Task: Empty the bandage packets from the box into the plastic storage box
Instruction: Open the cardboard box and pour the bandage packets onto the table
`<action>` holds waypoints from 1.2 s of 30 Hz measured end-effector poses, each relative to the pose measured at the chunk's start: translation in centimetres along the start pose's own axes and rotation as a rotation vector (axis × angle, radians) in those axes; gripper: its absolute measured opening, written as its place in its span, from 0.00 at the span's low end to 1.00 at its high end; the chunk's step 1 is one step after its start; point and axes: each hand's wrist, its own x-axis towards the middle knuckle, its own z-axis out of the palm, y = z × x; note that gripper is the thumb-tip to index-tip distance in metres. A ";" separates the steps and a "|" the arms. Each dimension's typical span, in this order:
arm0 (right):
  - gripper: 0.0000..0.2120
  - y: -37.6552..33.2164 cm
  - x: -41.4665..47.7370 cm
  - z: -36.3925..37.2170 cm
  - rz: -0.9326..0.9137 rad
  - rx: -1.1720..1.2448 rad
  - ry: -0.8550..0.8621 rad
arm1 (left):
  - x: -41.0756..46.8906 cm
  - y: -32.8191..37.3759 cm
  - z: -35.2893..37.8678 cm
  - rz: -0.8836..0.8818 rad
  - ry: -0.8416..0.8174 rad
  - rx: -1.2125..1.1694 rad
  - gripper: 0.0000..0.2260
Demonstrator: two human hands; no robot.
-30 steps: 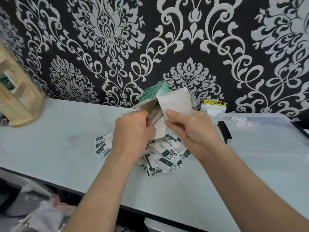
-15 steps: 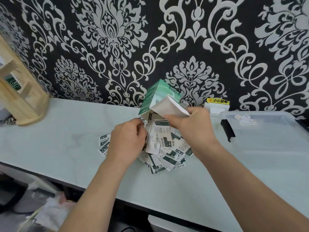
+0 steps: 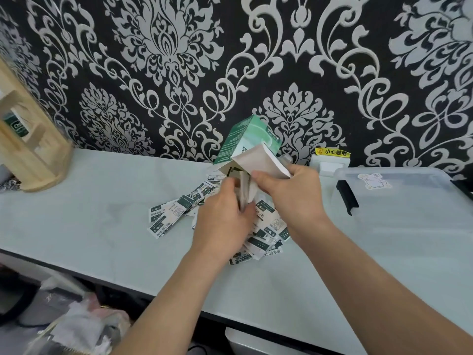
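A green and white bandage box (image 3: 245, 139) is tipped with its open end down above the white table (image 3: 76, 226). My right hand (image 3: 291, 198) grips the box by its open flap. My left hand (image 3: 222, 219) pinches a small bunch of packets (image 3: 244, 193) hanging out of the box mouth. A loose heap of green and white bandage packets (image 3: 169, 216) lies on the table under and around both hands. The clear plastic storage box (image 3: 409, 226) stands to the right with its lid on and a black latch (image 3: 346, 197) on its left side.
A round wooden rack (image 3: 28, 149) stands at the far left of the table. A white wall socket with a yellow warning label (image 3: 331, 160) sits behind the storage box. The patterned wall runs along the back. Bags and clutter (image 3: 76, 326) lie below the table's front edge.
More packets have dropped from the box onto the table and the heap has spread left. My left hand has moved from the box mouth to the bunch hanging below it.
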 end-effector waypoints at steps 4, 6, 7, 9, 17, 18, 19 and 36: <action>0.06 -0.5 0.6 -1.0 0.018 0.079 0.016 | 0.8 -1.3 -0.7 -0.131 -0.007 -0.053 0.17; 0.06 -0.5 0.9 -1.4 0.031 0.107 0.021 | 1.0 -1.9 -0.8 -0.177 -0.023 -0.004 0.20; 0.06 -0.5 1.0 -1.5 0.035 0.116 0.020 | 1.0 -2.1 -0.9 -0.188 -0.028 0.039 0.20; 0.07 -0.4 1.1 -1.7 0.037 0.133 0.019 | 1.1 -2.3 -1.0 -0.196 -0.041 0.109 0.18; 0.10 -0.9 1.2 -2.8 -0.093 0.026 0.137 | 1.7 -2.5 -1.4 -0.162 -0.118 0.133 0.07; 0.08 -1.1 1.3 -3.0 -0.135 -0.032 0.157 | 1.6 -2.5 -1.4 -0.146 -0.148 0.110 0.06; 0.07 -1.3 1.2 -3.2 -0.170 -0.086 0.177 | 1.6 -2.4 -1.3 -0.140 -0.181 0.085 0.05; 0.07 -4.7 0.0 -3.5 -0.286 -0.166 -0.099 | 3.2 -0.2 -2.7 0.125 0.397 -0.465 0.08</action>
